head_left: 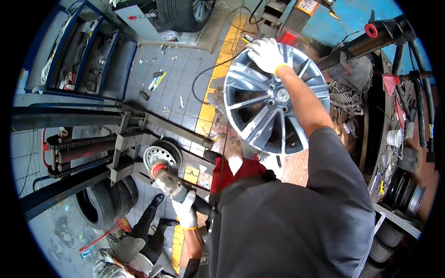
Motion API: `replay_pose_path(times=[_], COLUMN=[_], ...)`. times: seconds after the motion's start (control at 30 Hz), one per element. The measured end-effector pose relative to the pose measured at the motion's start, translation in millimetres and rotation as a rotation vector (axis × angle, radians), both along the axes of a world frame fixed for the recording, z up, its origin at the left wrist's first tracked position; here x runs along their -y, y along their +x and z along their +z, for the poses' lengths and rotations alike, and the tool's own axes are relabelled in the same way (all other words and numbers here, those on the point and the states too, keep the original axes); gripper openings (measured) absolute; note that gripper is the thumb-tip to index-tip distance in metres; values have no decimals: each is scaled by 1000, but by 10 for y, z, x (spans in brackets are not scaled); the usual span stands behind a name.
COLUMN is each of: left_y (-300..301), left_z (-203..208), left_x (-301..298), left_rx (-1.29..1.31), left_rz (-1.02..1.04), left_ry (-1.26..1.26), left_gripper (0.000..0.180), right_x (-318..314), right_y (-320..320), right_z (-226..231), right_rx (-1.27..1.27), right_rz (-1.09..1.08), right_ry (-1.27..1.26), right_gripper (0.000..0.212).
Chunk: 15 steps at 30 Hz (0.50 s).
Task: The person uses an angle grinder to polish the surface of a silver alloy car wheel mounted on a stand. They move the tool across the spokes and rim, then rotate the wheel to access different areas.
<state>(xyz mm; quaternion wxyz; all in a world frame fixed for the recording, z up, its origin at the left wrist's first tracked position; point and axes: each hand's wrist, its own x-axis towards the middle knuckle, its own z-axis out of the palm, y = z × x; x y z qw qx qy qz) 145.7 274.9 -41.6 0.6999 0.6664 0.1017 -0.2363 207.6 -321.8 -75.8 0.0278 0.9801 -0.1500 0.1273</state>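
Observation:
A large silver multi-spoke alloy wheel (282, 96) stands in front of me, without a tyre. My right hand (267, 56), in a white glove with a yellow cuff, grips its far edge. Lower left, my left hand (186, 212), gloved the same way, is closed round the body of an angle grinder (171, 184). The grinder's head carries a round red and bristly-looking disc (159, 168) and is held away from the alloy wheel. A black cable runs down past the wheel's left side.
Beyond the grinder lies a white steel wheel (160, 156). Tyres (104, 204) lean at left near a seated person (134, 255). A metal lift frame (125, 143) crosses the left, with a blue shelf rack (92, 55) behind. Steel wheels (404, 194) and hoses are at right.

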Motion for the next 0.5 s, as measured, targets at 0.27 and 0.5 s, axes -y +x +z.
replay_pose_path(times=[0.27,0.5], left_y=[1193,2009], left_z=[737,1027], left_x=[-151,48], left_rx=[130,259], left_rz=[-86,-75], left_ry=[17,-63], left_gripper=[53,50], right_x=[-119,-148], right_y=[-24,-5], right_z=[-116,-119], right_rx=[53,83], right_rz=[-148,-189], right_ry=[-26,-7], right_gripper=[43,38])
